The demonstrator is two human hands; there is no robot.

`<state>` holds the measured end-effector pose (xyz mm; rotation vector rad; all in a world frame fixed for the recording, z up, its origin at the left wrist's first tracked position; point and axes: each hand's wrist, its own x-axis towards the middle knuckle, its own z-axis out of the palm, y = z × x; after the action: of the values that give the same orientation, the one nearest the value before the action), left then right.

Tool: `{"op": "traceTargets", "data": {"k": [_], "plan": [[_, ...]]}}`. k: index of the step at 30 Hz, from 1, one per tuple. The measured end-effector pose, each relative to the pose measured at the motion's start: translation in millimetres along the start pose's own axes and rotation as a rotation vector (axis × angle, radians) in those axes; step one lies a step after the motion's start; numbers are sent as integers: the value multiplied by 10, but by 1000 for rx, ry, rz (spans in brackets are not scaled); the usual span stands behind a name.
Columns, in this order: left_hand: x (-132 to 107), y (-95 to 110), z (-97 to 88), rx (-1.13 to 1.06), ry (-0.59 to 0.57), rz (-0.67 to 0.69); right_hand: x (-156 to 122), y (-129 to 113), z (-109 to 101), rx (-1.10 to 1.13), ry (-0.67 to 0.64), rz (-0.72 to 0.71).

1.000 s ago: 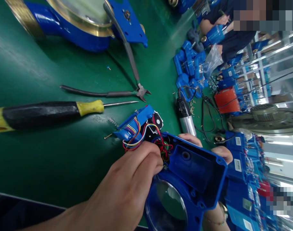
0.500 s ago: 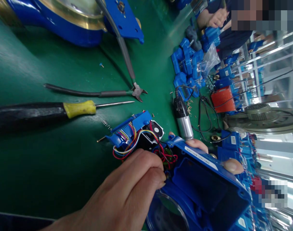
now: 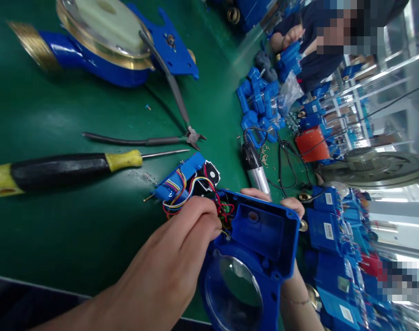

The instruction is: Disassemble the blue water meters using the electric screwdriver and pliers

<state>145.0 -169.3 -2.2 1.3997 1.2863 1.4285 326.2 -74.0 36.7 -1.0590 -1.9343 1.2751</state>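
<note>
My left hand [image 3: 182,239] is closed, its fingertips pinched on thin wires [image 3: 224,233] at the edge of a blue plastic meter housing [image 3: 288,248]; the exact grip is partly hidden. That housing has a rectangular pocket and a round clear window. My right hand [image 3: 292,206] holds it from behind, with the thumb and fingers showing at the far edge. Coloured wires run from the housing to a small blue module [image 3: 192,168] lying on the table, with a black-and-white round part [image 3: 212,174] beside it.
On the green table [image 3: 92,248] lie a yellow-black screwdriver [image 3: 61,170], cutting pliers [image 3: 193,136] and a spring [image 3: 149,177]. A blue-and-brass meter body [image 3: 102,64] stands at upper left. An electric screwdriver [image 3: 254,168], blue parts [image 3: 259,101] and a co-worker's hand [image 3: 294,36] are beyond.
The housing has turned, so its pocket and window face me more, and moved left a little. My left hand keeps its pinch at the wires. The view has shifted slightly.
</note>
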Motion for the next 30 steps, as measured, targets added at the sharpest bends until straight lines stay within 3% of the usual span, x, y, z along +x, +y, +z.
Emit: {"op": "traceTargets", "data": {"k": [3, 10, 18, 23, 26, 30], "plan": [[61, 18, -84, 75, -93, -24, 8, -19, 14, 128, -21, -66], [113, 42, -136, 339, -174, 36, -16, -25, -25, 72, -58, -20], [102, 56, -107, 597, -200, 278, -29, -76, -37, 390, -214, 144], [123, -33, -126, 664, -222, 284, 38, -79, -117, 310, -245, 159], [105, -86, -140, 667, -223, 276, 52, -201, -260, 198, -257, 208], [77, -78, -140, 690, -170, 316, -150, -522, -381, 139, -119, 265]]}}
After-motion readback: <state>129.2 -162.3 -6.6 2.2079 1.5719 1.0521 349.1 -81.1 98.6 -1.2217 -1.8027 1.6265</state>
